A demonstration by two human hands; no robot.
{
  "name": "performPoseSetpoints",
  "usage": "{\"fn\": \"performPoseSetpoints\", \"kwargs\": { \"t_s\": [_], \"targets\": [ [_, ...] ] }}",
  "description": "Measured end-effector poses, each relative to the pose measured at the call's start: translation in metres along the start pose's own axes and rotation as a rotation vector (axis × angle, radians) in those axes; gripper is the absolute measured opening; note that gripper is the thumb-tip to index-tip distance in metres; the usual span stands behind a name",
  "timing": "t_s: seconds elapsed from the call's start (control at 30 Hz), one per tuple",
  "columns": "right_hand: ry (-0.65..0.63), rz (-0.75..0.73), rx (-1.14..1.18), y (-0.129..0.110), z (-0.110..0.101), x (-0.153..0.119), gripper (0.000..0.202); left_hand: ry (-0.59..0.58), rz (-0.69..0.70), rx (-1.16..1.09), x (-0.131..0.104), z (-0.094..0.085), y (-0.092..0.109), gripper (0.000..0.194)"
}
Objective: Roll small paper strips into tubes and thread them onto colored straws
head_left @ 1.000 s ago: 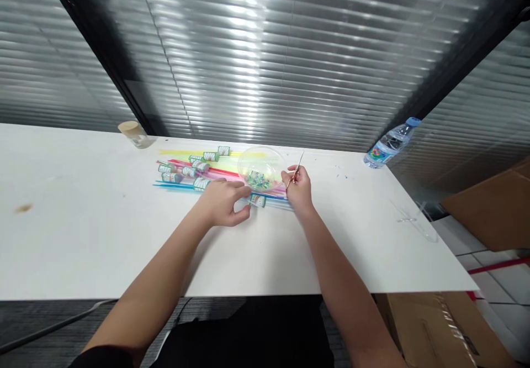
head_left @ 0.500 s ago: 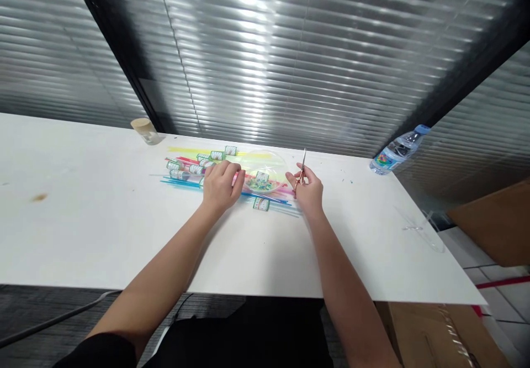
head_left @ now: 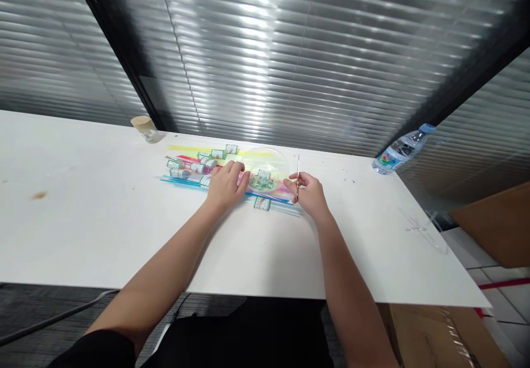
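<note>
Metal scissors (head_left: 298,169), four o'clock of clear bowl (head_left: 269,159) | right hand (head_left: 311,194): grasping them | left hand (head_left: 227,187), eight o'clock, by blue strips (head_left: 275,198): hold unclear | best keep blades off it

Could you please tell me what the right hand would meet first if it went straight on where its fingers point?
The right hand would probably meet the clear bowl first, though the hand's height is unclear.
</note>
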State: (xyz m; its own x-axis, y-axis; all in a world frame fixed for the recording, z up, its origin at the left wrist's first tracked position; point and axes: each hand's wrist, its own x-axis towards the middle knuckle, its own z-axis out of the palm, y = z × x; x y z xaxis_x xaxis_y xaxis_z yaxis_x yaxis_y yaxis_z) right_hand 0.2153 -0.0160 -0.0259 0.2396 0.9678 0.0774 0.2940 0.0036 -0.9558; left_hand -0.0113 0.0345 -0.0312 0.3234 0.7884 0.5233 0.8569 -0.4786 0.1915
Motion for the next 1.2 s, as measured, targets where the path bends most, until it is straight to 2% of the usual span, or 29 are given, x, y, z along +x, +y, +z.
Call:
{"fn": "performPoseSetpoints", "kwargs": {
  "t_s": [0.13,0.5,0.7,0.83,1.0,1.2],
  "targets": [
    [-0.003,0.001,-0.084,0.005,0.004,0.003,0.031,-0.002,-0.001,0.01,0.0,0.003,-0.001,0.026],
    [0.018,0.034,-0.121,0.009,0.004,0.007,0.043,0.039,0.0,0.039,-0.001,0.012,-0.001,0.027],
    [0.054,0.055,-0.058,-0.002,0.001,0.002,0.052,0.099,-0.042,0.046,-0.001,0.011,-0.001,0.026],
    [0.068,0.071,0.065,-0.013,-0.005,-0.003,0.048,0.14,-0.037,0.045,-0.001,0.008,0.0,0.024],
    [-0.092,0.023,0.01,-0.021,-0.013,-0.01,0.045,0.186,0.003,0.098,-0.001,0.004,0.001,0.024],
    [-0.333,0.087,-0.149,-0.026,-0.019,-0.019,0.046,0.203,-0.019,0.086,-0.001,0.001,0.0,0.024]
  ]
}}
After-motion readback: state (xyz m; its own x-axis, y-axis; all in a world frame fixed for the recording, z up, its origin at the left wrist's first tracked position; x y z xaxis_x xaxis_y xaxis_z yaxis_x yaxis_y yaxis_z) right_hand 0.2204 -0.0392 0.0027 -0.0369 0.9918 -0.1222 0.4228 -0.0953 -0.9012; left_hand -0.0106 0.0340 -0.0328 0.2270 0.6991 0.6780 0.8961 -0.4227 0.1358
